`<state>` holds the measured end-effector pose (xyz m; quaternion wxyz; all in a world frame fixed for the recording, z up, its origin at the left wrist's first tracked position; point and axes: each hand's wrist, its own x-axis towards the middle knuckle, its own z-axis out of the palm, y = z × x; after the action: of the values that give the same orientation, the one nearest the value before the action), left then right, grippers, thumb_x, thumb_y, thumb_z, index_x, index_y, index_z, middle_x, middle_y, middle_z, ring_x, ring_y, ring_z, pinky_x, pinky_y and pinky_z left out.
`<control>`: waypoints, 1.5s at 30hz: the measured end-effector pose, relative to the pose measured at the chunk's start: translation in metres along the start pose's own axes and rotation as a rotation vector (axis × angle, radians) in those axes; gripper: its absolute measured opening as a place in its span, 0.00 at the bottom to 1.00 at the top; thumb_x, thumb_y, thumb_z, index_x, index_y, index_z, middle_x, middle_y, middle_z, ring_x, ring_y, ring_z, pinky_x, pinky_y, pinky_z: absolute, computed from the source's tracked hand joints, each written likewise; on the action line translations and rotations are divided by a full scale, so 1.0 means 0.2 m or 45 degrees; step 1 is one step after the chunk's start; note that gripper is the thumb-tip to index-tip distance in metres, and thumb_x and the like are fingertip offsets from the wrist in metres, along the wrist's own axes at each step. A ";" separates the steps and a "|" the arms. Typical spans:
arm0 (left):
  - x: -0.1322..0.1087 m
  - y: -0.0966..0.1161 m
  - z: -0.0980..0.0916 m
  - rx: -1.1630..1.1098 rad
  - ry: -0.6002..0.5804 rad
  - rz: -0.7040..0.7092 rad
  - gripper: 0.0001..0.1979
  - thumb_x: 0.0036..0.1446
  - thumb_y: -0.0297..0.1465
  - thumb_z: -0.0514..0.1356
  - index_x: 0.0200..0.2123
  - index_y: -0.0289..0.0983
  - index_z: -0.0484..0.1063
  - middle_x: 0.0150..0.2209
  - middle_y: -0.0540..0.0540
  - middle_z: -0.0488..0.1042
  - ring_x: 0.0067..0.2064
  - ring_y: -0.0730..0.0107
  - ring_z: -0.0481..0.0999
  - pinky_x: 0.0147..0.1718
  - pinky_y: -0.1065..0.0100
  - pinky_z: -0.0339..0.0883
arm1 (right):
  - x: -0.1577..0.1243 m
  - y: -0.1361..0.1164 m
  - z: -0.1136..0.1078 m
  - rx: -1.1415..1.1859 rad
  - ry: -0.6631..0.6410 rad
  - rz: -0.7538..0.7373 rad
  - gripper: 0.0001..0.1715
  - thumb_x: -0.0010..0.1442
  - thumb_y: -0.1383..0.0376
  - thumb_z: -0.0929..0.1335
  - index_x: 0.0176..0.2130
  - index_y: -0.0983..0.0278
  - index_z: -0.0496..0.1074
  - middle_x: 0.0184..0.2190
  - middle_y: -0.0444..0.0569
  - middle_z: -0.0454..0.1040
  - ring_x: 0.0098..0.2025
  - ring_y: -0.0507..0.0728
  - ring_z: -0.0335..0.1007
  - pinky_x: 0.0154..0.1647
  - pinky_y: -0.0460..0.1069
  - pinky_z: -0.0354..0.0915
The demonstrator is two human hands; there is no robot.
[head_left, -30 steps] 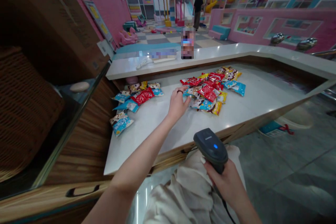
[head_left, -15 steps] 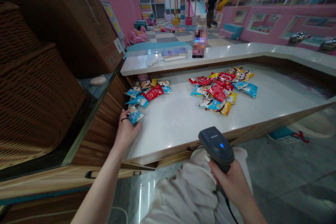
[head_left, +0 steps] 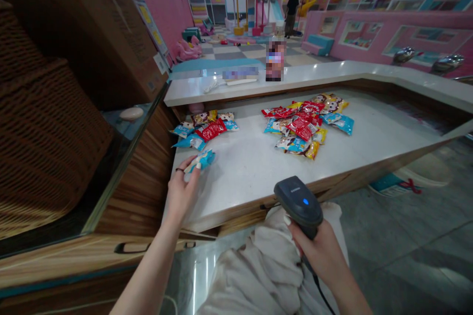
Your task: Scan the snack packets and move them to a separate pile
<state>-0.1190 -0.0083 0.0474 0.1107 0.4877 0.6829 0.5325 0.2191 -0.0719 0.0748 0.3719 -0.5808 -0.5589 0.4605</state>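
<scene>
Pinching blue-and-white snack packet (head_left: 200,161) in left hand (head_left: 181,193); right hand (head_left: 318,254) gripping barcode scanner (head_left: 298,201).

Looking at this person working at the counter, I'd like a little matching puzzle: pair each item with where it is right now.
Items:
1. Black handheld barcode scanner
2. Blue-and-white snack packet
3. Larger heap of snack packets

Places:
A. Pinched in the left hand
B. Lying on the white counter
C. Held in the right hand

Pairs: 1-C, 2-A, 3-B.
</scene>
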 end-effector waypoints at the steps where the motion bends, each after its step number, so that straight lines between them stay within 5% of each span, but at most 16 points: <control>1: 0.00 0.02 0.03 -0.124 0.031 -0.098 0.22 0.60 0.47 0.60 0.49 0.37 0.75 0.48 0.41 0.78 0.52 0.54 0.75 0.56 0.58 0.65 | 0.00 0.00 0.00 0.008 -0.008 0.010 0.17 0.55 0.57 0.71 0.21 0.60 0.66 0.14 0.41 0.64 0.17 0.53 0.62 0.19 0.47 0.61; 6: 0.01 0.13 0.21 -0.938 -0.066 -0.619 0.21 0.56 0.47 0.63 0.44 0.36 0.75 0.42 0.42 0.79 0.41 0.62 0.80 0.43 0.61 0.74 | 0.00 -0.06 0.01 -0.044 -0.055 -0.061 0.10 0.57 0.59 0.70 0.28 0.63 0.73 0.14 0.41 0.65 0.17 0.54 0.62 0.19 0.47 0.61; 12: -0.04 0.25 0.37 -1.143 -0.336 -0.974 0.18 0.59 0.45 0.63 0.42 0.36 0.75 0.39 0.41 0.80 0.34 0.65 0.80 0.31 0.66 0.76 | -0.01 -0.09 0.03 -0.084 -0.033 -0.185 0.08 0.57 0.62 0.69 0.34 0.65 0.77 0.21 0.47 0.76 0.31 0.61 0.75 0.27 0.47 0.67; 17: -0.10 0.34 0.44 -1.118 -0.517 -0.944 0.19 0.49 0.40 0.72 0.40 0.34 0.75 0.39 0.42 0.81 0.34 0.68 0.80 0.34 0.68 0.76 | -0.01 -0.09 0.05 -0.107 -0.086 -0.178 0.06 0.57 0.66 0.69 0.36 0.65 0.76 0.29 0.49 0.80 0.37 0.61 0.77 0.34 0.48 0.69; 36: -0.12 0.36 0.53 -0.922 -0.499 -0.632 0.25 0.46 0.43 0.72 0.44 0.33 0.76 0.44 0.39 0.81 0.45 0.53 0.81 0.41 0.57 0.78 | -0.01 -0.10 0.06 -0.186 -0.171 -0.248 0.08 0.58 0.69 0.68 0.39 0.63 0.76 0.31 0.46 0.80 0.35 0.59 0.76 0.37 0.48 0.66; 45: -0.10 0.37 0.53 -0.857 -0.463 -0.674 0.25 0.48 0.45 0.71 0.42 0.32 0.76 0.41 0.39 0.82 0.40 0.60 0.81 0.40 0.58 0.77 | -0.01 -0.10 0.06 -0.167 -0.144 -0.226 0.08 0.56 0.69 0.69 0.38 0.63 0.76 0.32 0.47 0.80 0.36 0.59 0.76 0.39 0.48 0.67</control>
<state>0.0030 0.0383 0.0579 0.5130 0.3192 0.5424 0.5838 0.2023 -0.0721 0.0901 0.3405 -0.5252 -0.6570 0.4202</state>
